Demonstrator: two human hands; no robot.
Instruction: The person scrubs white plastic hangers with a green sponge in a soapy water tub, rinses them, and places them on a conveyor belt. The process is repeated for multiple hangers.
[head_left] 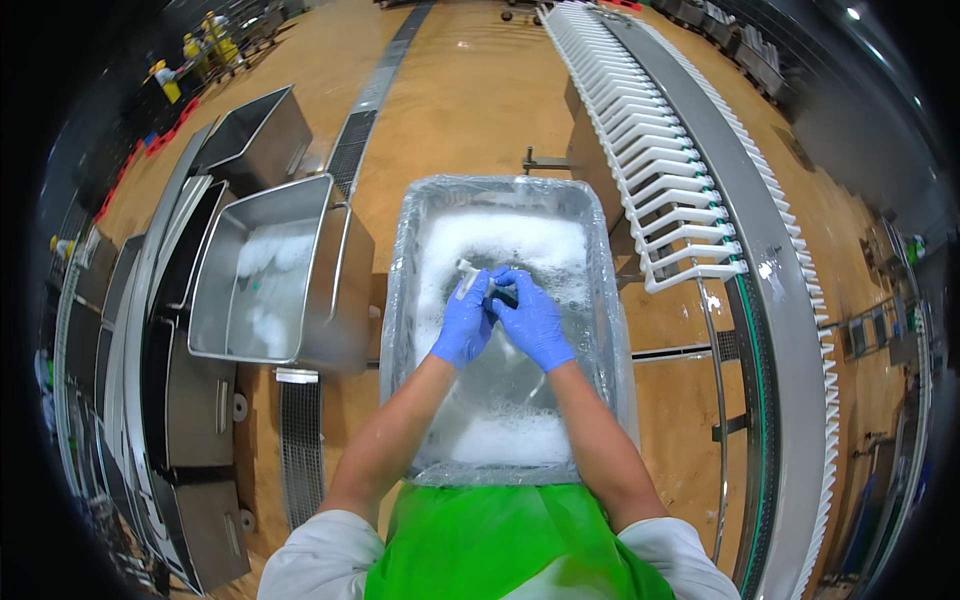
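Observation:
A large tub [405, 250], lined with clear plastic, stands right in front of me, filled with soapy water [500, 375] and white foam. Above the water, both hands meet near the tub's middle in blue gloves. My left hand [464, 328] is closed around a small whitish piece [465, 268] whose end sticks up past the fingers; its kind is not clear. My right hand [535, 325] is closed on a dark piece [506, 296], perhaps a scrubbing pad, pressed against what the left hand holds. The fingers hide much of both.
To the left stands a steel bin [210, 285] with foam and water inside, beside more steel bins [250, 130]. A conveyor [690, 130] with rows of white bars runs along the right. Floor drain grates [300, 440] cross the tan floor. Far off at upper left are people in yellow [165, 80].

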